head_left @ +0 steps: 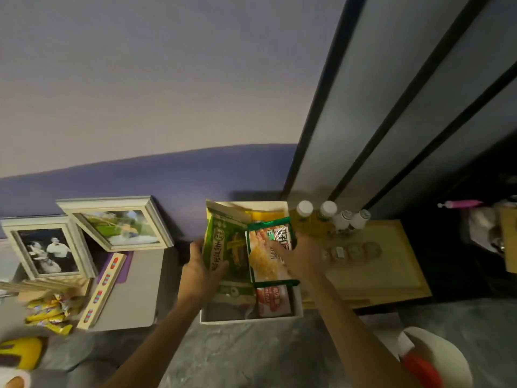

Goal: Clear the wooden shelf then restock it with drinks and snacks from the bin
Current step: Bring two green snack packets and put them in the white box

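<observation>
Hard to make out in the dim bin (251, 320): only a red-and-white packet (272, 301) near the front and a yellow one (263, 215) at the back. Blurred too, small round tubs (355, 252) on the wooden shelf (391, 261) just right of the bin, with four white-capped bottles (324, 217) behind. Left hand (200, 271), fingers curled round the edge of a tall green snack packet (223, 242) standing in the bin. Right hand (300, 260) across a green-edged packet (265, 261) beside it; gripping or only pressing, cannot tell.

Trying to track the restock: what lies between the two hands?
Head view: two snack bags, a green bag in the left hand and a green-and-yellow bag under the right hand.
</observation>
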`<state>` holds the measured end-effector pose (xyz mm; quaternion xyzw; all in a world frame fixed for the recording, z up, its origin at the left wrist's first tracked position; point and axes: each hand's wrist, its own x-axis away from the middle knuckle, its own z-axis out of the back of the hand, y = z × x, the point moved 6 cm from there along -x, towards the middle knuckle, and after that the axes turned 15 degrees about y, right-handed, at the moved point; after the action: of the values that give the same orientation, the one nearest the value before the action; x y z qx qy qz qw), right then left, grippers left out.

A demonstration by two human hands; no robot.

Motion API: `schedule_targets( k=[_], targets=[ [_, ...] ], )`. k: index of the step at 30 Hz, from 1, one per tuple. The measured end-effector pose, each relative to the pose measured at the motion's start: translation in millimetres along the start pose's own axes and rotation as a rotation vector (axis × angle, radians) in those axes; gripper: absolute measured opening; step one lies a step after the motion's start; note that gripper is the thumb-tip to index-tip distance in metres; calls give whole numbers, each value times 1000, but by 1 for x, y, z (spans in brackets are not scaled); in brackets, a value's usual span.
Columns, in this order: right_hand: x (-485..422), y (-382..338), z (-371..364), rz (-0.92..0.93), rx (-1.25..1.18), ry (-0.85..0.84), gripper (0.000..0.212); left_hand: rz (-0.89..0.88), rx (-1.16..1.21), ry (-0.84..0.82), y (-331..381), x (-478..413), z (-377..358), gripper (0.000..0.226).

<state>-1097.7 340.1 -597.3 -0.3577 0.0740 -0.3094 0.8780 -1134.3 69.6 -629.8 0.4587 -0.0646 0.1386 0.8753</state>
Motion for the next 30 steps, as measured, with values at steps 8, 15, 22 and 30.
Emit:
schedule_targets(
  k=[8,15,22,30],
  targets=[
    [13,-11,3,114,38,85,43,-255,-415,68,21,2,19,81],
    [27,-58,74,229,221,151,101,-480,-462,115,93,8,78,106],
    [46,-170,194,304,221,195,112,-660,-329,231,220,34,182,101],
    [76,-278,310,350,218,410,115,-767,-270,395,325,55,316,102]
  ],
)
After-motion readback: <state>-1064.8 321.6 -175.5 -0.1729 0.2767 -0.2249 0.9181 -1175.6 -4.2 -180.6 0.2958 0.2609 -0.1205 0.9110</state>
